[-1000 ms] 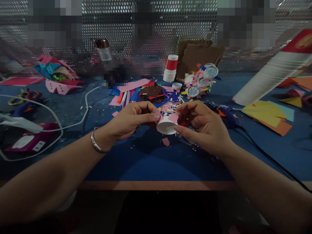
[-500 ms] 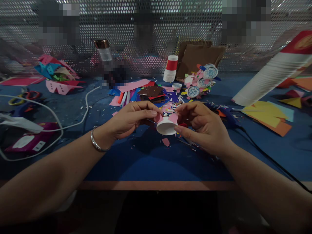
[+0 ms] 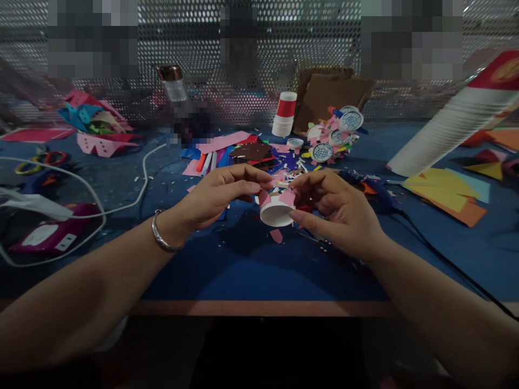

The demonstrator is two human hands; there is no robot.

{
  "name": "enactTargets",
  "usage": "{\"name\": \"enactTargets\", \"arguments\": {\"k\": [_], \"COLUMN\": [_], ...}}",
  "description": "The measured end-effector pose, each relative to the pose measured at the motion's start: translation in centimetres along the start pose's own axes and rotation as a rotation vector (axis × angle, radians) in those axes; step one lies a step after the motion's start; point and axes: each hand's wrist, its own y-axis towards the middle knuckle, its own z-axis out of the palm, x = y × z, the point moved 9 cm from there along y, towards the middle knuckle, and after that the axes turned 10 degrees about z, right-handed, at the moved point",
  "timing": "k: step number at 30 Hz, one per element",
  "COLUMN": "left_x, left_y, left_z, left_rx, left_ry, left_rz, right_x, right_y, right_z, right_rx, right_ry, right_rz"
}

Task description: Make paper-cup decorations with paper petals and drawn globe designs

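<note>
A short white cut-off paper cup piece (image 3: 277,215) with pink paper tabs on its side is tilted, its round opening toward me. My right hand (image 3: 338,210) grips its right edge between thumb and fingers. Just above the left pink tab (image 3: 264,198), my left hand (image 3: 227,194) has thumb and forefinger apart, with nothing visible between them. Whether a fingertip still brushes the tab is hard to make out. A small pink paper scrap (image 3: 276,236) lies on the table below the cup piece.
Coloured paper scraps (image 3: 251,154) spread behind my hands. Finished-looking cup pieces with blue grids (image 3: 322,152) are heaped before brown cardboard (image 3: 336,100). Stacked paper cups (image 3: 450,127) lean at right, beside a corded blue tool (image 3: 383,194). Scissors (image 3: 40,162) and a white cable (image 3: 121,209) lie left.
My left thumb and forefinger have come off the left pink tab and moved slightly up and left. The cup piece stays in my right hand, almost unmoved.
</note>
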Motion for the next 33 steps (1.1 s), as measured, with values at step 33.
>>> {"name": "enactTargets", "arguments": {"k": [33], "left_x": [-1.7], "left_y": [-1.6], "left_z": [4.0], "left_rx": [0.265], "left_ry": [0.230], "left_rz": [0.188], "right_x": [1.5], "right_y": [-0.1], "right_z": [-0.3], "right_rx": [-0.058], "right_ry": [-0.137], "right_rz": [-0.083]}}
